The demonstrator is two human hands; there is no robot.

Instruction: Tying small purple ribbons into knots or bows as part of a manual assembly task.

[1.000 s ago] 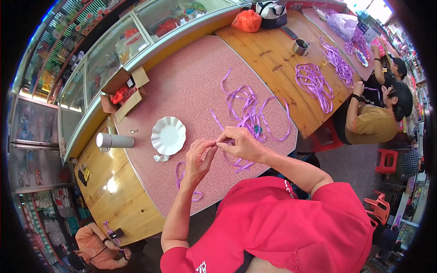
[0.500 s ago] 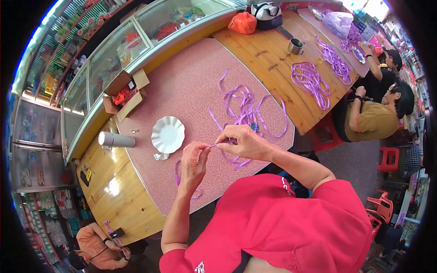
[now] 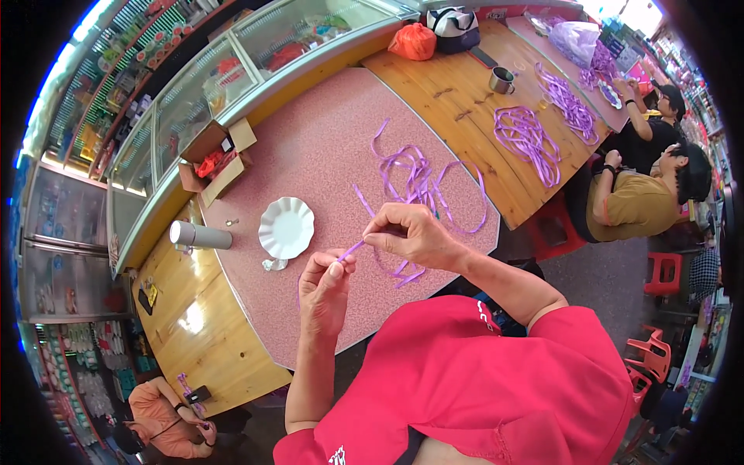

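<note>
Left hand: the left hand [image 3: 325, 288] is pinched shut on one end of a purple ribbon strip [image 3: 350, 249].
Right hand: the right hand [image 3: 407, 235] is pinched on the strip's other end.
Ribbon strip: stretched between both hands above the pink bench [image 3: 310, 147], near its front edge.
Nearby: a loose ribbon pile [image 3: 422, 178] lies just behind the right hand; a white fluted plate [image 3: 286, 227] sits left.
Open room: bare pink top behind the plate.

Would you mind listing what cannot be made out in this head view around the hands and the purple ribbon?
- How the ribbon strip is pinched: hidden inside the curled fingers of the left hand and right hand.
- Contents of the cardboard box: too small; only something red shows.
- The small object under the white plate: too small to identify.
</note>
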